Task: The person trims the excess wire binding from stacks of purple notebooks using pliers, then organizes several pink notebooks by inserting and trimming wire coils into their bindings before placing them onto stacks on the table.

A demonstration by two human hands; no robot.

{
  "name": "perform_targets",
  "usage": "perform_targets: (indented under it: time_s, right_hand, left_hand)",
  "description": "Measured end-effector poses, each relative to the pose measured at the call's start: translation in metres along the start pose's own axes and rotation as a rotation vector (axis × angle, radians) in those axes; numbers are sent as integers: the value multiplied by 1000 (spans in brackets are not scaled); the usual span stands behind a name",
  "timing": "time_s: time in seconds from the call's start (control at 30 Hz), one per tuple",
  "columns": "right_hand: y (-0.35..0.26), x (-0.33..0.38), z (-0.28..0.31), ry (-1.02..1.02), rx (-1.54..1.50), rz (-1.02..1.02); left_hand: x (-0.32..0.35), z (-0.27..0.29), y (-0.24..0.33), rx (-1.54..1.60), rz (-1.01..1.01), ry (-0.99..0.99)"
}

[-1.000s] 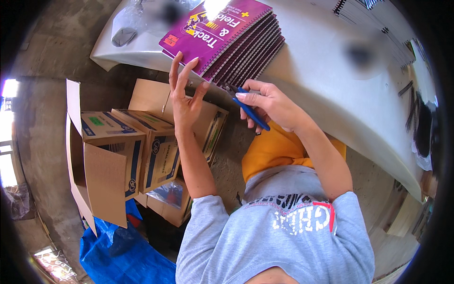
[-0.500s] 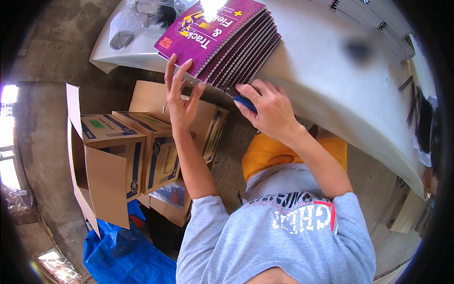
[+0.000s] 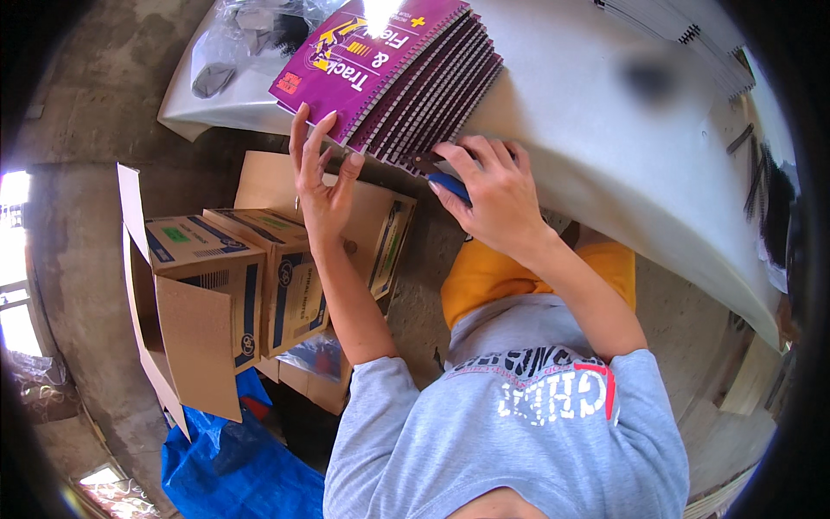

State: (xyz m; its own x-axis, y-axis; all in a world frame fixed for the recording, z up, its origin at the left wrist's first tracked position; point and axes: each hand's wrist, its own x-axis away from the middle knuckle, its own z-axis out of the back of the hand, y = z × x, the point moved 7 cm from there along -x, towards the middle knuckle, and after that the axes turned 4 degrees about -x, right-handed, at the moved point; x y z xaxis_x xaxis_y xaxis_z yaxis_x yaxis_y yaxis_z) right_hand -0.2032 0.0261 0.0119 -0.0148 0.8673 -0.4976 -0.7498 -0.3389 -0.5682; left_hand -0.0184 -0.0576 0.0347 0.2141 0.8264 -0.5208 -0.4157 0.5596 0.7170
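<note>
A fanned stack of purple spiral notebooks lies at the near edge of the white-covered table, its coil bindings facing right. In my right hand is a pair of pliers with blue handles and a dark head. The head meets the lower end of the coils, where its jaw tips are hard to make out. My left hand is open at the stack's lower left corner, fingers spread and pointing up, fingertips against or very close to the covers' edge.
Open cardboard cartons stand on the floor at left, above a blue tarp. On the white table are clear plastic wrapping at far left, more spiral-bound books at far right, and loose black coils at the right.
The pliers' dark head shows more clearly now, tilted at the coil ends. The notebooks and my left hand appear slightly further left in the view. Both hands keep nearly the same pose.
</note>
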Motion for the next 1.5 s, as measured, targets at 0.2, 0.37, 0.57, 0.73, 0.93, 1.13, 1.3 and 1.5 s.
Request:
perform_targets:
  time_s: [0.2,0.37,0.57,0.73,0.93,1.13,1.3,1.5]
  right_hand:
    - [0,0,-4,-23,74,19]
    - [-3,-4,0,43,89,63]
    - [22,3,-39,-648,-1000,-650]
    - [23,2,-29,-375,-855,-419]
    - [6,3,-3,19,-73,29]
    - [11,2,-21,-110,-156,-46]
    - [25,13,-49,-687,-1173,-763]
    - [17,10,-5,-29,-108,-57]
  left_hand:
    - [1,1,-2,-2,5,0]
    - [0,0,-1,20,8,-2]
    - [1,-1,-1,53,11,-9]
    - [0,-1,0,67,-8,-5]
    - [1,-2,-2,75,11,-3]
    - [0,-1,-2,85,15,-7]
    - [0,-2,-4,71,6,-13]
    - [1,-1,-3,92,13,-7]
